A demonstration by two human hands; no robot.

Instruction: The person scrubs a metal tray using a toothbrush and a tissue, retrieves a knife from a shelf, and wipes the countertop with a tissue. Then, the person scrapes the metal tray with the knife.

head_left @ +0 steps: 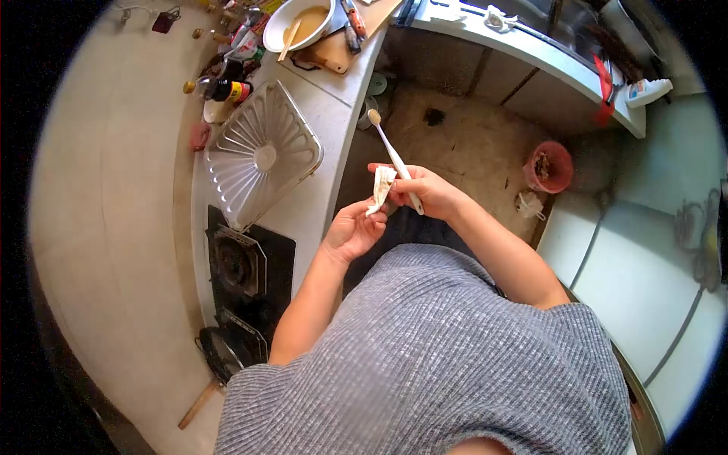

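A small white piece (383, 184) with brownish marks, perhaps tissue or cloth, is held between both hands in front of the body. My left hand (355, 231) pinches its lower end with closed fingers. My right hand (431, 191) grips a white toothbrush (393, 155), its bristle head pointing up and away, and its fingers also touch the upper part of the white piece. To the left, a clear ribbed tray (264, 158) lies on the counter.
Along the left counter (322, 95) are a black gas stove (250, 262), bottles (227, 91), a white bowl (303, 26) with chopsticks and a wooden board (334, 54). A pink bin (548, 167) stands on the floor at right. A white bottle (648, 92) is on the far ledge.
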